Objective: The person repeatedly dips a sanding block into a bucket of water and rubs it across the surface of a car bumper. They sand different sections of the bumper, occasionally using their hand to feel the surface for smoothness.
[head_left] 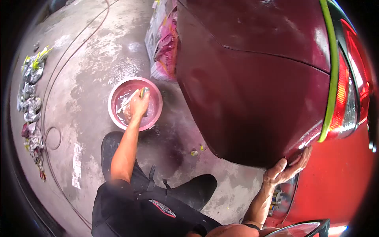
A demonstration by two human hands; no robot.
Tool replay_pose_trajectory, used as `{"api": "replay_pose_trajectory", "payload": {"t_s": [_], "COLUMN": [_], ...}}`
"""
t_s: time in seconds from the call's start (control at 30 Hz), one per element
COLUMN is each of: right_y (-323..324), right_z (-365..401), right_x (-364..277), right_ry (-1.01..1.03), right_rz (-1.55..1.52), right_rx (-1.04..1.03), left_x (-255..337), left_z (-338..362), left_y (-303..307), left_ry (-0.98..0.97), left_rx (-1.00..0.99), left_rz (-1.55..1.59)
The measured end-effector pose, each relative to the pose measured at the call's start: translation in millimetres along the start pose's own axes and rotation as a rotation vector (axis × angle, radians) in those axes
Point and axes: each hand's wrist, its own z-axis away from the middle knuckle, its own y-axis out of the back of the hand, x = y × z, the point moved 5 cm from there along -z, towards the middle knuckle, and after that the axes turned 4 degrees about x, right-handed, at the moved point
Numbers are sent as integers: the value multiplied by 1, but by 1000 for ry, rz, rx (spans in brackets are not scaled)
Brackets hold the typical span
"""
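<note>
My left hand (139, 103) is inside a round pink basin (157, 112) of water, its fingers closed on a small yellow and grey pad (145, 91). A pale elongated object (125, 103) shows in the water beside the hand. My right hand (287, 168) touches the lower corner of a dark red car panel (252, 98), with thumb and fingers apart and nothing visible held in them. Green masking tape (333, 75) runs along the panel's edge beside the red tail light (342, 94).
A hose (46, 98) curves over the concrete floor at the left, near crumpled masking paper (32, 102). More stained covering (164, 47) hangs by the panel. My knees are below the basin. Small cans (275, 200) stand near my right forearm.
</note>
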Motion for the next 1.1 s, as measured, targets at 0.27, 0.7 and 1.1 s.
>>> {"api": "replay_pose_trajectory", "payload": {"t_s": [0.27, 0.7, 1.1], "right_y": [-1, 1, 5], "right_z": [0, 0, 25], "right_x": [-3, -3, 49], "right_ry": [34, 41, 89], "right_rz": [-16, -60, -78], "right_rx": [74, 164, 94], "left_x": [228, 241, 255], "left_z": [86, 94, 95], "left_y": [-9, -35, -37], "left_ry": [-535, -434, -485], "left_rx": [204, 354, 505], "left_rz": [648, 611, 630]}}
